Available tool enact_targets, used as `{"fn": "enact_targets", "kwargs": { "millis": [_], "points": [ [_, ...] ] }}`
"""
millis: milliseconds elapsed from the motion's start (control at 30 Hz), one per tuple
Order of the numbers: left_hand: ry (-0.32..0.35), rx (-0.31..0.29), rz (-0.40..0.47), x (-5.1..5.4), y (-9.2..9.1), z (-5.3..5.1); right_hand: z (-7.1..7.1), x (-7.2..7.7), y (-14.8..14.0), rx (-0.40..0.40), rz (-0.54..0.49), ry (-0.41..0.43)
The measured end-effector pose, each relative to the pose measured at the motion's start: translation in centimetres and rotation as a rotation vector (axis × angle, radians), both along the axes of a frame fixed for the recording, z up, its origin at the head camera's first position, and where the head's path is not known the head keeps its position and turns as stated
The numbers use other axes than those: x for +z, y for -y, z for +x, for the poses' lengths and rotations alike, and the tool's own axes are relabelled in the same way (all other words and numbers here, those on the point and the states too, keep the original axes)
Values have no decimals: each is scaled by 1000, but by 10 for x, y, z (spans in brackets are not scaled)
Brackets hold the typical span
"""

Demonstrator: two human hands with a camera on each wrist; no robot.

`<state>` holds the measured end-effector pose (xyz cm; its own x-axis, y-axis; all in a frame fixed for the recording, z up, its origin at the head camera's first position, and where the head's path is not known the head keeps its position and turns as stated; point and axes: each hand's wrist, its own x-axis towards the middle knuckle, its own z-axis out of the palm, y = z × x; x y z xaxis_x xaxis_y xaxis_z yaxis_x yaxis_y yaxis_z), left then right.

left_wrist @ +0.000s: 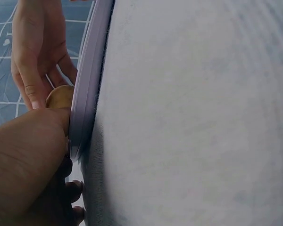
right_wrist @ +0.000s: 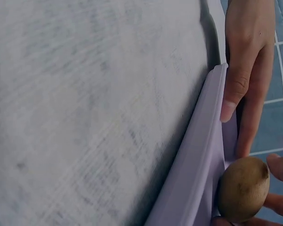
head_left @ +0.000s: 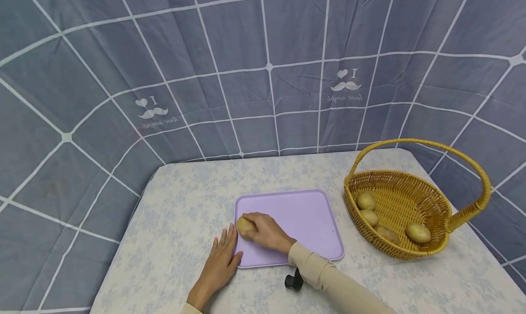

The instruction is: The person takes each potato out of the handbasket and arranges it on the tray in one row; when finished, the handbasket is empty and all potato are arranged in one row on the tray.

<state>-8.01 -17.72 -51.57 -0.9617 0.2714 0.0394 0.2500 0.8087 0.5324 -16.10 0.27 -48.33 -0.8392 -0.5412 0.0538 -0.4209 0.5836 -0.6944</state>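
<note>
A yellowish-brown potato point(head_left: 244, 226) sits at the left side of the lilac tray point(head_left: 302, 218). My right hand point(head_left: 269, 232) grips it from the right, fingers and thumb around it. In the right wrist view the potato point(right_wrist: 244, 189) rests against the tray, with my right fingertips point(right_wrist: 279, 168) on its side. My left hand point(head_left: 219, 263) lies along the tray's left edge, fingers extended, close to the potato. The left wrist view shows the potato point(left_wrist: 60, 97) partly hidden between both hands.
A yellow woven basket point(head_left: 400, 175) with a tall handle stands right of the tray, several potatoes point(head_left: 418, 232) inside. A small black device point(head_left: 293, 281) is under my right forearm. A floral cloth covers the table point(head_left: 181, 204); blue checked curtains point(head_left: 230, 35) hang behind and beside it.
</note>
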Motion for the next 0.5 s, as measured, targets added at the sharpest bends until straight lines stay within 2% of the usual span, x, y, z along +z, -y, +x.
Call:
{"fn": "enact_targets", "kwargs": {
  "millis": [233, 367, 500],
  "points": [
    [-13, -10, -2, 0, 0, -1, -4, 7, -15, 42, -28, -23],
    [-11, -7, -5, -1, 0, -1, -5, 14, -33, 36, -104, 5],
    [-10, 0, -1, -3, 0, -1, -6, 30, -59, -17, -228, 8]
  ]
}}
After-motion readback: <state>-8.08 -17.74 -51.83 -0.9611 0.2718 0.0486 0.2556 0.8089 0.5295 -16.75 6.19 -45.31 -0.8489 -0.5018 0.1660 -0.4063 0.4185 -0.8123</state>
